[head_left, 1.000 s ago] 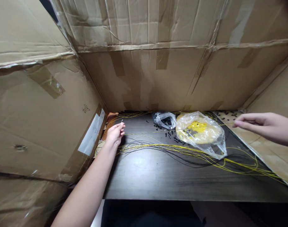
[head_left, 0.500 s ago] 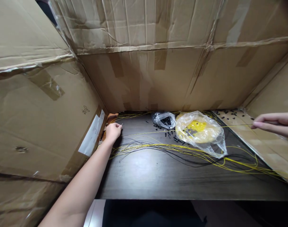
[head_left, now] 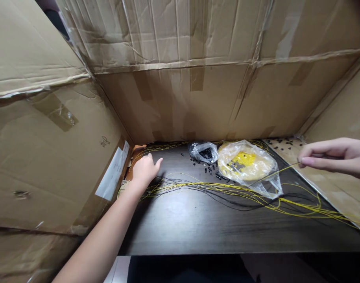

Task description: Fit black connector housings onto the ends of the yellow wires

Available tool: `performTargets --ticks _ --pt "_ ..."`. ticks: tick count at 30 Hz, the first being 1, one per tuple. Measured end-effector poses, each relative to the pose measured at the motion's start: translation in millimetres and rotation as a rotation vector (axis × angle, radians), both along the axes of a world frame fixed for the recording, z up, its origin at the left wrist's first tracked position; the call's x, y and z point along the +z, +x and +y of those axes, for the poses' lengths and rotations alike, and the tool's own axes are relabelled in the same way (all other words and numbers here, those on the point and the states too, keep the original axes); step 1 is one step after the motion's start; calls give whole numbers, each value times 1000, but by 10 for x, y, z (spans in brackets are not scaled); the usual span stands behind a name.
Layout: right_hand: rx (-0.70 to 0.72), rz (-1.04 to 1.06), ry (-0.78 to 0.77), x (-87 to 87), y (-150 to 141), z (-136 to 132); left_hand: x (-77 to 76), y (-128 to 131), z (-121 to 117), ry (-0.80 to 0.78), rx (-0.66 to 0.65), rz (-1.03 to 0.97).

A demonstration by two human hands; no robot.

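Observation:
My right hand (head_left: 335,158) pinches the end of a thin yellow wire (head_left: 288,168) between thumb and fingers, above the table's right side. From there the wire slopes down to the left over a clear plastic bag (head_left: 266,165) of small yellow parts. At the far left, my left hand (head_left: 144,169) is over the table with its thumb stuck out apart from the fingers. Nothing shows in it, and its other fingertips are partly hidden. A loose bundle of yellow and black wires (head_left: 194,184) runs across the table, its left end near this hand.
A smaller bag of black parts (head_left: 204,152) stands at the back, with several black pieces (head_left: 209,170) scattered in front. Cardboard walls (head_left: 168,106) enclose the dark table (head_left: 180,224) at the back and both sides. More black bits (head_left: 282,145) lie at the back right.
My left thumb has come away from the fingers, and the wire no longer stretches taut between my hands. Its left part has dropped. My right hand has moved left with its end.

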State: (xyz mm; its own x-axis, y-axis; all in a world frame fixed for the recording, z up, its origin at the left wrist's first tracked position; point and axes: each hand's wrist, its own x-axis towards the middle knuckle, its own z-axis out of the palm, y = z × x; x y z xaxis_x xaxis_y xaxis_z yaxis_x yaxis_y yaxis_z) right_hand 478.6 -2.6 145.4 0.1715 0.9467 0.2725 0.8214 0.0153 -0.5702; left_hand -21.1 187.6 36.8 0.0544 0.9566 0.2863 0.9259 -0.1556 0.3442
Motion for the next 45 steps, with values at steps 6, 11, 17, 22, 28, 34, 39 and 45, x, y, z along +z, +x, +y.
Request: performTargets --ticks 6,11,17,22,28,34,39,45 --pt "510 -94 -238 268 -847 173 597 777 -973 -114 -713 -847" --pt "675 -235 25 100 -1604 414 711 1240 -1314 -583 -904 -1094" --pt "716 -194 127 -452 -1965 631 531 1088 -1164 -325 -784 -758" --pt "559 -89 194 -904 -2061 658 216 891 -1022 -122 -698 -471" --pt "449 -75 294 -1283 -2077 680 -174 742 -800 -42 -738 -191" --pt "384 -219 366 -1535 -2177 676 -166 749 -859 148 -641 35" --pt "367 -379 404 -1594 -2322 645 -258 899 -967 46 -807 -176" --pt "392 -257 352 -1619 -2370 620 -369 884 -938 -26 -671 -292"
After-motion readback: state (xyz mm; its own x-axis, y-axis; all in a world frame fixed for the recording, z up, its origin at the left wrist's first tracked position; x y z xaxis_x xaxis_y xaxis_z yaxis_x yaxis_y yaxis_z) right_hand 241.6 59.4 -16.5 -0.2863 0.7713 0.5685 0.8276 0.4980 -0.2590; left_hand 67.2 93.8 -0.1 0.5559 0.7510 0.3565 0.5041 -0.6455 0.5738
